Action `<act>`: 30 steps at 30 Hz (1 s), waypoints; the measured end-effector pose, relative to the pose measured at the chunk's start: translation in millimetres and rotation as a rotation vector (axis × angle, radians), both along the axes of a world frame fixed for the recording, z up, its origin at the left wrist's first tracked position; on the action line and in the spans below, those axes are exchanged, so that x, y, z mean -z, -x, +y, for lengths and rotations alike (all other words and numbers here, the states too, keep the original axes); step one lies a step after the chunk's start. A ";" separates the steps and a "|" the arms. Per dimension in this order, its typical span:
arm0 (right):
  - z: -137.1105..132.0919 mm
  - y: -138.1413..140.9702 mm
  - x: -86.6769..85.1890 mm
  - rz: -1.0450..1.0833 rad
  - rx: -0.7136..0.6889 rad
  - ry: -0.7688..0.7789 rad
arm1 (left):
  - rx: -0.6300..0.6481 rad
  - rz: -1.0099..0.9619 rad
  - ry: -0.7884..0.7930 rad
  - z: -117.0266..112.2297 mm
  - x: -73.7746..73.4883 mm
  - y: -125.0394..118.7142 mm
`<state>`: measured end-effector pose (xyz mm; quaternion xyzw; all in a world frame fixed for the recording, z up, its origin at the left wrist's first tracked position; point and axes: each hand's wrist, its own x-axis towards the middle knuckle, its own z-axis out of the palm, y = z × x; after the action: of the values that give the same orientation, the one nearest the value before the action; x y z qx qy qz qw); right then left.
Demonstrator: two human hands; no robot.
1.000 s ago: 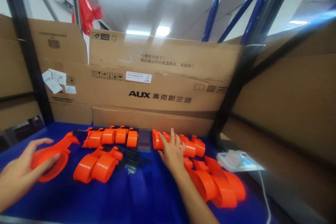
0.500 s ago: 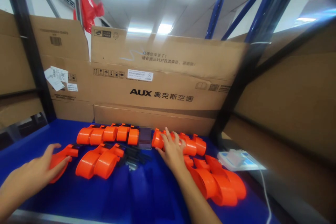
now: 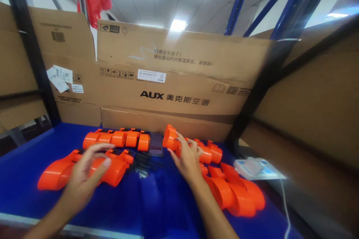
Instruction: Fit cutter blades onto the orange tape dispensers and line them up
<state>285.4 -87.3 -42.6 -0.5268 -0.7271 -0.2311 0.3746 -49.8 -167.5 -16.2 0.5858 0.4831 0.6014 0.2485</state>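
My left hand point(image 3: 85, 175) is open, with its thumb and fingers apart, over a front group of orange plastic ring-shaped parts that it partly hides. One orange ring-shaped part point(image 3: 54, 173) lies to its left and another point(image 3: 114, 171) to its right. At the back row, my right hand point(image 3: 188, 157) has its fingers around an orange ring-shaped part point(image 3: 170, 138), tilted and slightly raised. Its fingers partly hide the neighbouring parts. Black pieces point(image 3: 144, 162) lie between my hands, too blurred to name.
A back-left row of orange parts point(image 3: 119, 138) stands beside a dark phone-like slab point(image 3: 156, 144). More orange parts point(image 3: 241, 198) sit at front right. Behind are a cardboard wall point(image 3: 179, 119) and dark posts. A white device point(image 3: 256, 168) with a cable lies at right.
My left hand has let go of the far-left orange part and moved right over the front group. My right hand has closed around a back-row part, which is now tilted and higher.
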 end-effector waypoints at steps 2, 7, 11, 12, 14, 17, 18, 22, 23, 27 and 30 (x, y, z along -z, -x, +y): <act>-8.4 2.5 -2.4 0.069 -0.048 -0.084 | 0.260 -0.204 0.096 11.6 2.2 -51.1; -23.1 12.3 -4.1 0.104 -0.270 -0.164 | 0.509 -0.628 0.308 55.9 -13.2 -140.0; -25.7 17.2 -4.6 0.097 -0.341 -0.097 | 0.544 -0.682 0.403 82.0 -13.7 -161.4; -26.3 18.0 -5.4 0.108 -0.351 -0.075 | 0.509 -0.692 0.408 86.4 -10.3 -162.8; -28.2 19.7 -8.0 0.163 -0.375 -0.030 | 0.442 -0.739 0.374 93.2 -2.2 -163.0; -33.4 23.9 -12.7 0.381 -0.378 0.039 | 0.380 -0.824 0.208 98.0 6.9 -157.7; -35.7 25.9 -14.1 0.433 -0.365 0.095 | 0.374 -0.838 0.146 98.0 8.0 -155.1; -46.7 36.6 -16.8 0.208 -0.451 0.487 | 0.385 -0.831 0.030 91.5 4.8 -146.0; -49.4 39.4 -16.4 0.129 -0.461 0.558 | 0.381 -0.833 0.028 89.3 2.8 -144.9; -55.4 47.5 -12.3 -0.047 -0.475 0.694 | 0.374 -0.876 0.045 83.7 -4.8 -143.5; -54.9 49.6 -10.9 -0.059 -0.468 0.716 | 0.370 -0.898 0.053 83.1 -7.7 -142.9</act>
<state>235.8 -142.1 -31.7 -0.4375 -0.8718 0.1121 0.1895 93.2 -84.3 -8.5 0.3379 0.2310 0.7281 0.5499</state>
